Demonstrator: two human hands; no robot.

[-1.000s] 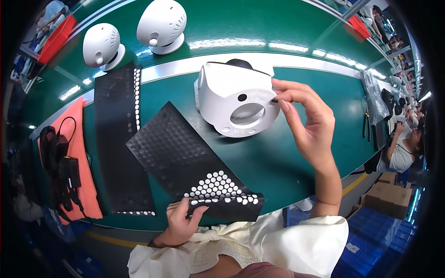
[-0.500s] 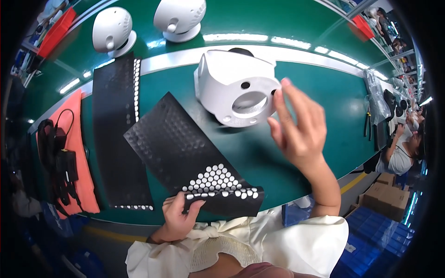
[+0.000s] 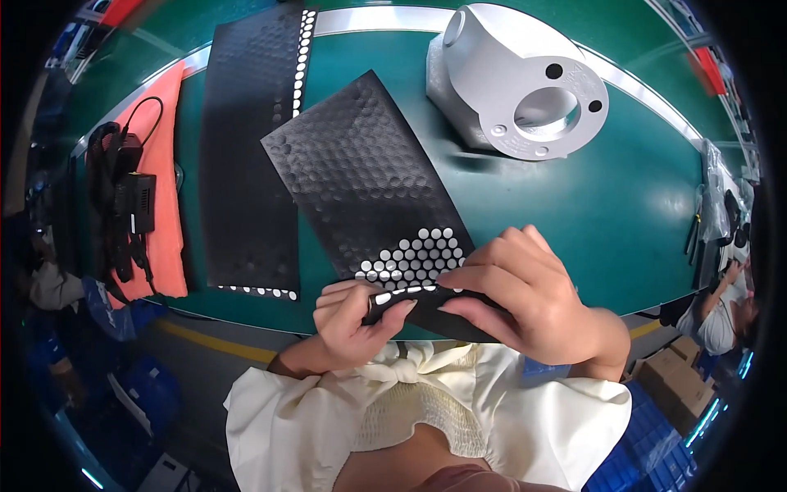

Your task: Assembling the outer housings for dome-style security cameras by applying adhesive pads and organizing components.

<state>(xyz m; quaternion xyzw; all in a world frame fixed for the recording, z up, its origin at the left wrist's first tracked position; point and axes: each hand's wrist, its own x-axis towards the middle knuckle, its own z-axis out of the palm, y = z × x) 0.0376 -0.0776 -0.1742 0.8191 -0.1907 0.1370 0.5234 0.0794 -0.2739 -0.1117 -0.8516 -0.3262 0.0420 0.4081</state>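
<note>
My left hand (image 3: 348,324) grips the folded near edge of a black sheet of small round pads (image 3: 348,160). White circles (image 3: 422,258) show on this sheet near the fold. At the same fold, my right hand (image 3: 533,303) is closed, its thumb and index finger at the sheet's edge. Whether a single pad is between those fingertips cannot be made out. Beyond my right hand, a white plastic housing (image 3: 484,78) lies on its side, its round opening turned toward me. Two black round spots (image 3: 554,72) mark its ring-shaped face, beside lighter recesses.
A second black pad sheet (image 3: 250,164) lies to the left on the green table (image 3: 623,221). Farther left, black adapters and cables (image 3: 135,201) rest on orange foam (image 3: 168,238). Clear plastic bags (image 3: 716,184) are at the right edge. A co-worker (image 3: 721,316) sits far right.
My right hand has left the white housing's face and come down to the pad sheet, beside my left hand. The whole view has shifted, so the table things appear farther right and higher.
</note>
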